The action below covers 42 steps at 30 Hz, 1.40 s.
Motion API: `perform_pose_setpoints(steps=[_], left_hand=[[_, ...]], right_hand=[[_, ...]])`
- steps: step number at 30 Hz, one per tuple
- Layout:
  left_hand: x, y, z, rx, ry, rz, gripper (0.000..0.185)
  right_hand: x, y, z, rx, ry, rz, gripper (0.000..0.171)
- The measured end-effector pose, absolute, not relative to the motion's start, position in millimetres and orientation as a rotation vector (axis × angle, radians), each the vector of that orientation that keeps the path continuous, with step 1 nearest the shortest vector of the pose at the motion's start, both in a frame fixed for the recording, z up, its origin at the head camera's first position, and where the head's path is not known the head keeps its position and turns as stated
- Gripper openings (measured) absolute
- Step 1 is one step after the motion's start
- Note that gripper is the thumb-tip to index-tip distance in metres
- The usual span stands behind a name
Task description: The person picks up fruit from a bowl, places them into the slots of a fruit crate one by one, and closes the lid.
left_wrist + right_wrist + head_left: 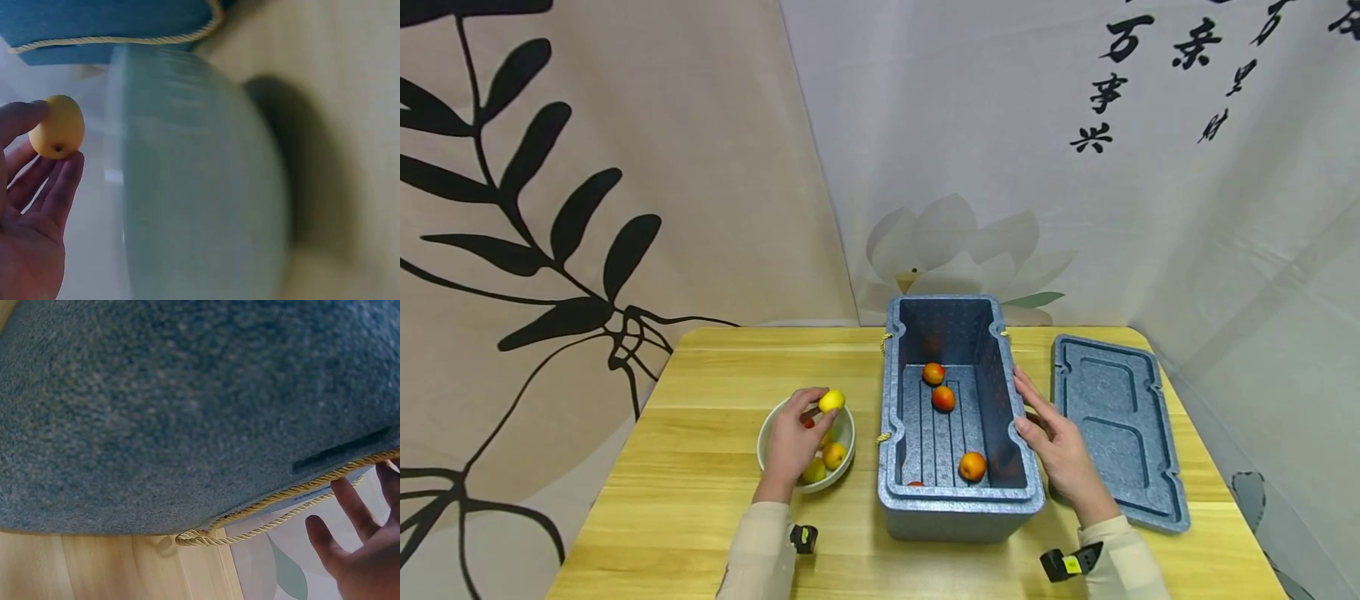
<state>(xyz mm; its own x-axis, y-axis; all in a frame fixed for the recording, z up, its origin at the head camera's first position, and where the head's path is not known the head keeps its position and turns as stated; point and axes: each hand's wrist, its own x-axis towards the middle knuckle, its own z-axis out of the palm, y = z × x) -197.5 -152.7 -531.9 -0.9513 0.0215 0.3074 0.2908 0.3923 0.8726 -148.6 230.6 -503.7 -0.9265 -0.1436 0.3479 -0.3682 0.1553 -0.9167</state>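
Between its thumb and fingertips, my left hand (792, 446) pinches a small yellow fruit (831, 401), smooth and oval with a dark dimple in the left wrist view. The hand is above a pale green bowl (200, 181), covering part of it; yellow fruits (834, 455) and a bit of red show inside. Right of the bowl stands a deep blue-grey foam box (947, 523) without its lid. Orange-red fruits (972, 467) lie spread on its ribbed floor. My right hand (1063, 457) rests with extended fingers at the box's right rim, near the rope (281, 497).
The box's lid (1116, 433) lies flat on the wooden table (700, 467), right of the right hand. Yellow rope handles (119, 40) run along the box's sides. A printed cloth (722, 167) hangs behind the table's back edge.
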Motion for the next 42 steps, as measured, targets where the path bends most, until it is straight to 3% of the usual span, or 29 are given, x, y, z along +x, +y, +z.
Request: perform_pose_setpoints(steps=[23,42], left_hand=[[-204,-121,-455,-0.419,-2.223,-1.653,0.032],[-233,-106,-449,-0.518,-2.173,-1.71,0.035]], right_hand=[[-146,232,-504,0.487,-2.262,1.842,0.052],[-148,231,-504,0.499,-2.254,1.865,0.053]])
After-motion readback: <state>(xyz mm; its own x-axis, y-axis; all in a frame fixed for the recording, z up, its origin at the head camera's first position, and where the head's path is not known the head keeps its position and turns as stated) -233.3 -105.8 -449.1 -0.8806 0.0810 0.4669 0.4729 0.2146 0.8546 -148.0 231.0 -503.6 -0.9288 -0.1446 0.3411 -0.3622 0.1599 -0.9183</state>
